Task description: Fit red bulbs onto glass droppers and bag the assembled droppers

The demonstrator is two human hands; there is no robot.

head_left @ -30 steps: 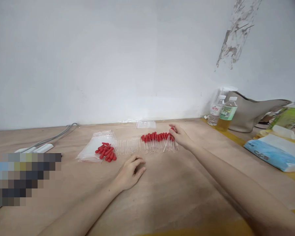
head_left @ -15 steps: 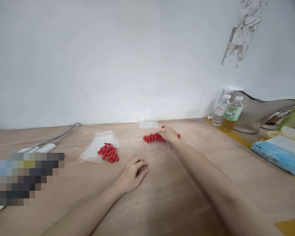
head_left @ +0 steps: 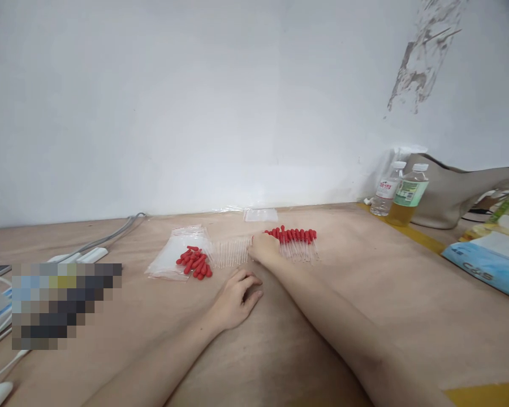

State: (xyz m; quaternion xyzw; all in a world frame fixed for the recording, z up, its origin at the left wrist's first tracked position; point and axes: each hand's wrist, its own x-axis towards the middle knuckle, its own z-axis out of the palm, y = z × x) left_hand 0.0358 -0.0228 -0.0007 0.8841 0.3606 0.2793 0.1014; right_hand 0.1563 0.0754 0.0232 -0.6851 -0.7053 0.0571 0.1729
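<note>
On the wooden table (head_left: pixel 365 294) lies a row of droppers with red bulbs (head_left: pixel 297 242), and left of it a row of bare clear glass tubes (head_left: pixel 231 251). A small heap of loose red bulbs (head_left: pixel 195 263) rests on a clear plastic bag (head_left: pixel 169 254). My right hand (head_left: pixel 263 249) reaches between the two rows, its fingertips at the right end of the clear tubes; whether it grips one is hidden. My left hand (head_left: pixel 235 297) rests on the table nearer to me, fingers loosely curled, with nothing visible in it.
A second clear bag (head_left: pixel 261 215) lies by the wall. Two drink bottles (head_left: pixel 401 192) and a beige bag (head_left: pixel 458 195) stand at the right rear, with a blue tissue pack (head_left: pixel 487 265) nearer. Grey cables (head_left: pixel 110 234) and a white power strip (head_left: pixel 82 257) lie to the left.
My right hand has moved left from the right end of the red-bulbed droppers to the clear tubes. My left hand has stayed in place.
</note>
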